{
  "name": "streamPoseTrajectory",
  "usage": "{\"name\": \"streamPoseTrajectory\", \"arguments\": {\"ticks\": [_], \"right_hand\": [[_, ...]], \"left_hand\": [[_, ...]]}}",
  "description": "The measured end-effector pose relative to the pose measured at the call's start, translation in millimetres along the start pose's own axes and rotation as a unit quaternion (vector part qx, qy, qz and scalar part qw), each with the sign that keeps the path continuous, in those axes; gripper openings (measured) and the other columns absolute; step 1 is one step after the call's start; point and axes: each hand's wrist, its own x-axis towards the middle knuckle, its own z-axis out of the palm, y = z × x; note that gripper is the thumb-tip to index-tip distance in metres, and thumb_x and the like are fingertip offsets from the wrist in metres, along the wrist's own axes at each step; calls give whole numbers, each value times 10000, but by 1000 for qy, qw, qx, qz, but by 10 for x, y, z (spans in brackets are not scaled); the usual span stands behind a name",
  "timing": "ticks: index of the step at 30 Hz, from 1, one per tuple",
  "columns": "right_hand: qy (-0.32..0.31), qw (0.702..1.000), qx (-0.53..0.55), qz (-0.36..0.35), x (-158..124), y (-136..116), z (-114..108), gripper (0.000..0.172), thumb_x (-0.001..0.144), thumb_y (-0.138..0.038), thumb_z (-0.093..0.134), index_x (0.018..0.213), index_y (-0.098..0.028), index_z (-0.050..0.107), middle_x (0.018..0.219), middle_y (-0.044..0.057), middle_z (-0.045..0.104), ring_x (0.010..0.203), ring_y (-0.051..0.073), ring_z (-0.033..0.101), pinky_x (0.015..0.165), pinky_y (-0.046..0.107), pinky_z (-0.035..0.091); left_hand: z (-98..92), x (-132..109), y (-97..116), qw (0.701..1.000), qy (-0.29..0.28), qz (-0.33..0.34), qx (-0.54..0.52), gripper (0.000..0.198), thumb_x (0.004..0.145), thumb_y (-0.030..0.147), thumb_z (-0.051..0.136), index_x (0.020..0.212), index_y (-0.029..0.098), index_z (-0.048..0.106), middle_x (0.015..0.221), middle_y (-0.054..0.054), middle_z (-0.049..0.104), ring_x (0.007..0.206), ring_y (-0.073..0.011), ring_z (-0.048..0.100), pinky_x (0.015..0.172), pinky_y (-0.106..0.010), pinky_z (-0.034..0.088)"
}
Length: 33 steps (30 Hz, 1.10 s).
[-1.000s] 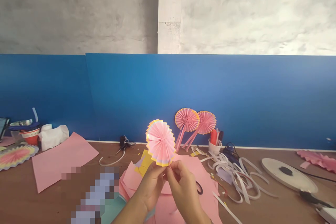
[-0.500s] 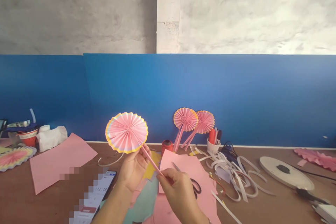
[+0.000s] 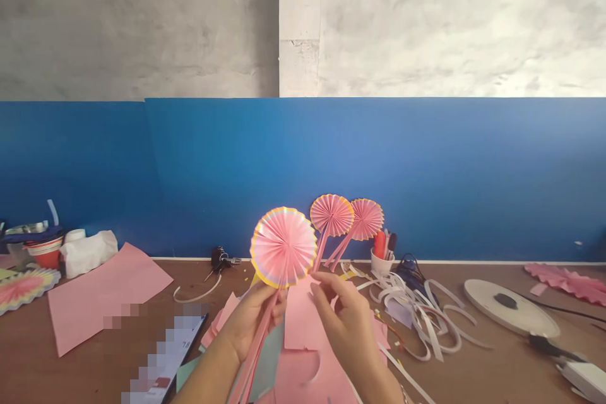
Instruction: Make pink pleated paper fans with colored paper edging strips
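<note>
A round pleated pink paper fan with a yellow edge stands upright above the table, its long pink handle strips running down past my wrist. My left hand is closed on the strips just below the fan's disc. My right hand hovers beside the fan's lower right edge, thumb and forefinger nearly pinched, nothing plainly in them. Two finished pink fans lean against the blue panel behind.
Pink paper sheets lie left and under my hands. A phone lies at front left. White paper strips, a cup of pens, keys and a round white disc sit on the brown table.
The fan moved from upper left back to the centre and now stands upright. My right hand let go of the handle strips and rose beside the disc.
</note>
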Motion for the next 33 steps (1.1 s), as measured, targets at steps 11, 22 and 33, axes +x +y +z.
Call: {"name": "streamPoseTrajectory", "arguments": {"ticks": [11, 22, 33], "right_hand": [[9, 990, -56, -126, 266, 188, -399, 401, 876, -342, 483, 1268, -262, 516, 1261, 91, 549, 1206, 264, 451, 999, 471, 370], [2, 971, 179, 159, 299, 53, -528, 294, 723, -474, 648, 752, -186, 596, 583, -13, 554, 479, 111, 451, 421, 212, 315], [14, 958, 217, 185, 308, 81, -493, 262, 699, -437, 664, 739, -191, 582, 558, -34, 507, 426, 79, 375, 377, 195, 232]], "left_hand": [[7, -23, -175, 966, -104, -112, 210, 274, 672, 385, 718, 666, 138, 598, 482, 24, 521, 329, -55, 412, 357, -196, 323], [24, -25, -235, 962, -140, -127, 198, 207, 659, 320, 715, 717, 135, 641, 475, 22, 513, 329, -45, 377, 345, -183, 283], [18, -11, -241, 965, -155, -115, 176, 186, 647, 307, 705, 671, 149, 611, 447, 24, 525, 320, -55, 395, 363, -193, 297]]}}
